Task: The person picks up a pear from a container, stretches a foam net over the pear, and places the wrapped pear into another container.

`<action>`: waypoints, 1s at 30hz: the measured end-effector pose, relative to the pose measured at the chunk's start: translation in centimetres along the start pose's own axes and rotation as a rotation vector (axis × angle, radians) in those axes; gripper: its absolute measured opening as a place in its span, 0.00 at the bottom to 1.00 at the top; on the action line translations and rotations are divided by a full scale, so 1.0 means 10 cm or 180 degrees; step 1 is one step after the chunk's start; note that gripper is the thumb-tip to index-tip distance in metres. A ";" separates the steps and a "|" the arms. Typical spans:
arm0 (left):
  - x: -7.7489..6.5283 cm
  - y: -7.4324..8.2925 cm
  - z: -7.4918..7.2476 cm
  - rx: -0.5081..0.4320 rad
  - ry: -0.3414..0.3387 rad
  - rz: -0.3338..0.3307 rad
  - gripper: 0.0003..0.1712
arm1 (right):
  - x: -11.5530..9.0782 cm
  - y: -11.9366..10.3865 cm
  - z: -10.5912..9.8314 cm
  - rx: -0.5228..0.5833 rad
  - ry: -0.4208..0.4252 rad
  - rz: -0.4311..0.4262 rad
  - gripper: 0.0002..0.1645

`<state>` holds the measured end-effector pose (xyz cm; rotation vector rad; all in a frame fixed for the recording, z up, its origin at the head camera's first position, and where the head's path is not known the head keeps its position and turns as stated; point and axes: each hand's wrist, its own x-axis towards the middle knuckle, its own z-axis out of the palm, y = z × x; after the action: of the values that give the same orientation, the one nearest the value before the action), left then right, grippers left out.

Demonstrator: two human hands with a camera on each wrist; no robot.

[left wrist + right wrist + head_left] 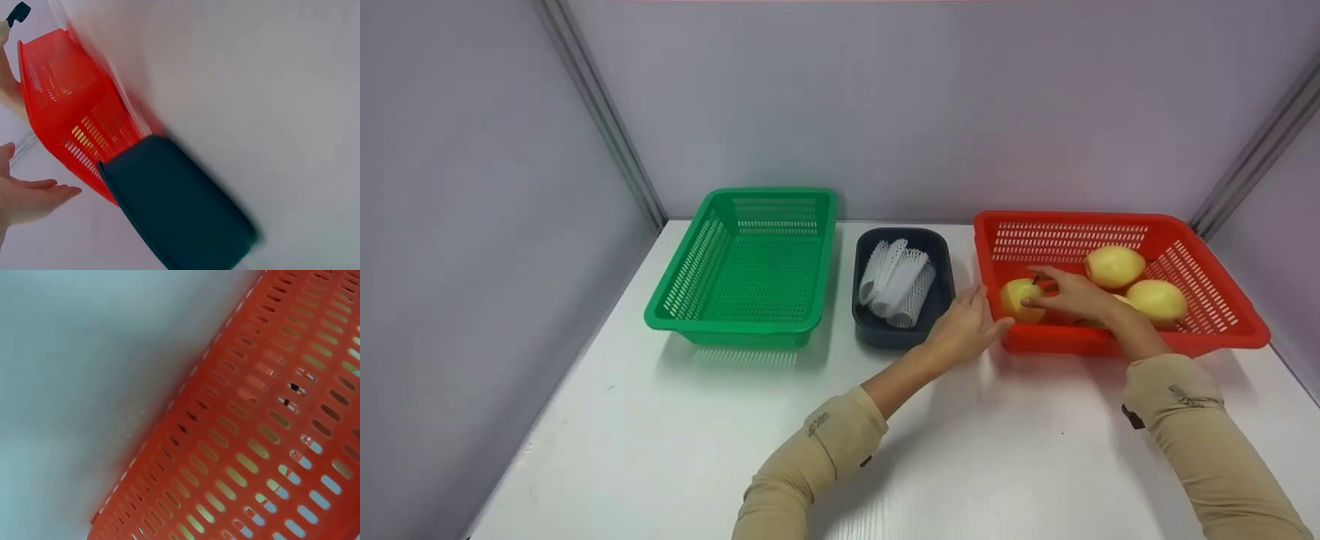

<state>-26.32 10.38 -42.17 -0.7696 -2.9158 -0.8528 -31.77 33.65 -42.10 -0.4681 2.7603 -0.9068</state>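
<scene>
A yellow pear (1021, 301) with a dark stem stands at the left end of the red basket (1117, 343). My right hand (1069, 292) reaches into that basket and holds this pear, the thumb on its near side and fingers behind it. In the right wrist view the basket wall hides both. My left hand (966, 326) is beside the basket's left wall, fingers fairly straight and holding nothing. The left wrist view shows that hand (28, 199) with extended fingers close to the basket (67, 107); I cannot tell whether they touch it.
More yellow pears (1156, 300) lie at the right in the red basket. White foam net sleeves (901, 281) lie in a dark tray (889, 339) left of my left hand. Farther left stands a green basket (750, 334). Walls rise behind the white table (660, 450).
</scene>
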 end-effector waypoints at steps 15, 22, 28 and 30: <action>0.14 0.24 0.36 -0.2940 0.0495 -0.0874 0.31 | 0.02 0.06 0.08 -0.0114 0.0145 -0.0119 0.46; 0.15 0.32 0.41 -0.4086 0.0595 -0.1519 0.29 | 0.08 0.02 0.12 0.0042 0.0006 -0.0052 0.43; 0.16 0.33 0.41 -0.4609 0.0611 -0.1628 0.24 | 0.08 -0.04 0.13 0.0241 -0.0077 0.0049 0.42; 0.17 0.33 0.41 -0.4684 0.0625 -0.1618 0.24 | 0.09 -0.05 0.13 0.0307 -0.0077 0.0073 0.41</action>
<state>-25.76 15.62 -43.74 0.2097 -1.8460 -2.8745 -32.09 32.25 -42.88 -0.4272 2.6799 -1.0164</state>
